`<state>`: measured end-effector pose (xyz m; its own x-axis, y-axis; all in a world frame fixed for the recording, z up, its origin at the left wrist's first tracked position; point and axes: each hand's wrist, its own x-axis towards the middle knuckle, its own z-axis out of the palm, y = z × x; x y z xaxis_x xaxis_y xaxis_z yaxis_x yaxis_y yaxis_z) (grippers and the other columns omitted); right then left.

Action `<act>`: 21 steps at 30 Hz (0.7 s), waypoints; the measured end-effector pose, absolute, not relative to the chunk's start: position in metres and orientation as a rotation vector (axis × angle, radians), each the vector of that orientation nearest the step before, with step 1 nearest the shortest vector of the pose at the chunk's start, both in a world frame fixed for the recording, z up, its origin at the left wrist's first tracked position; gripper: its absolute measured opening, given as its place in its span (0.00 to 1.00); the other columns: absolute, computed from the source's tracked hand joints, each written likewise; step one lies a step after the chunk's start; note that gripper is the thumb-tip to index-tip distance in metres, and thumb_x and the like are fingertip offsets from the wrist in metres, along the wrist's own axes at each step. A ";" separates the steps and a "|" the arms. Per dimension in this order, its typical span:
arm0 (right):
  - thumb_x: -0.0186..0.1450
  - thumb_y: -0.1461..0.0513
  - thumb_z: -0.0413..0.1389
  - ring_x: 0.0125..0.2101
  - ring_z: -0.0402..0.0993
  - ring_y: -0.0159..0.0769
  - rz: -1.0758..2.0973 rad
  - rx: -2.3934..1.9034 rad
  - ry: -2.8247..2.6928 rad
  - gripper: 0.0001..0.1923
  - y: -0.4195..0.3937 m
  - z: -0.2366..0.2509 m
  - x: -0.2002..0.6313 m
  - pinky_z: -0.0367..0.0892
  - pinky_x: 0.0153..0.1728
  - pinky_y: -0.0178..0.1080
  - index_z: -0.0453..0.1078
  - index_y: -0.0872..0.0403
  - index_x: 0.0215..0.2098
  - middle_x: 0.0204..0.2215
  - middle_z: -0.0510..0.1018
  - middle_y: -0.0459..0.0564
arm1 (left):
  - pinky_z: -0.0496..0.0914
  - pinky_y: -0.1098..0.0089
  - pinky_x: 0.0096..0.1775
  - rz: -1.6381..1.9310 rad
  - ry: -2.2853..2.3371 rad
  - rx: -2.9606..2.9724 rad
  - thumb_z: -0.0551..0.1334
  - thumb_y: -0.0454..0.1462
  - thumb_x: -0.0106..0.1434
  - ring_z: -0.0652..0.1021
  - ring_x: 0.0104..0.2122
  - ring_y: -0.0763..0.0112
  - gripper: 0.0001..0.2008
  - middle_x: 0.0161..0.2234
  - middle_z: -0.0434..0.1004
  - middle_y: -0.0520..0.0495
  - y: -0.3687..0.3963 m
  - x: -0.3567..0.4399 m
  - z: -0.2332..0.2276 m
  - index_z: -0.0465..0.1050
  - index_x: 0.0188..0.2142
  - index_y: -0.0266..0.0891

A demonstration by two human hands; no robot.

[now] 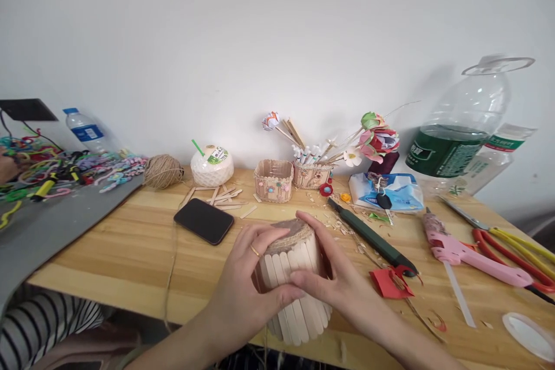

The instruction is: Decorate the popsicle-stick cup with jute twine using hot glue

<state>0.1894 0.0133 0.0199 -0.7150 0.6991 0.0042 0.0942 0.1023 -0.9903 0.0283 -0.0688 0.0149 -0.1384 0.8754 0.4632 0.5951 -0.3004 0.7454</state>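
Both hands wrapped around a popsicle-stick cup (295,286) at the near edge of the wooden table (130,248), cup tilted toward the camera, a band of twine wound round its upper rim. Left hand (243,295) curled over the left flank, ringed finger up near the twine, thumb laid across the sticks. Right hand (336,274) closed around the right side, fingers (312,228) arched over the rim. Neither hand slack; both firmly shut on the cup.

Best handled with even pressure from both sides, probably, so the glued sticks do not splay; thumbs kept flat on the slats, twine band left unsqueezed, the base steadied against the table edge.

Just beyond, a black phone (203,221) on the left and a green utility knife (370,236) on the right, red paper scrap (390,283) beside its tip. Further right, a pink glue gun (459,251) and red-handled scissors (511,248).

Farther back, loose sticks (219,195), a ball of twine (162,171), a small stick box (273,180), paper flowers (377,139), a tissue pack (390,192), a large water jug (459,127) near the wall.
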 end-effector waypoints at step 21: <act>0.58 0.52 0.59 0.60 0.53 0.42 1.704 -0.763 -1.729 0.32 0.005 0.021 0.183 0.52 0.61 0.47 0.53 0.44 0.57 0.58 0.61 0.47 | 0.69 0.57 0.46 1.432 1.692 1.843 0.64 0.39 0.59 0.71 0.45 0.60 0.20 0.44 0.68 0.46 -0.069 0.038 0.015 0.65 0.51 0.48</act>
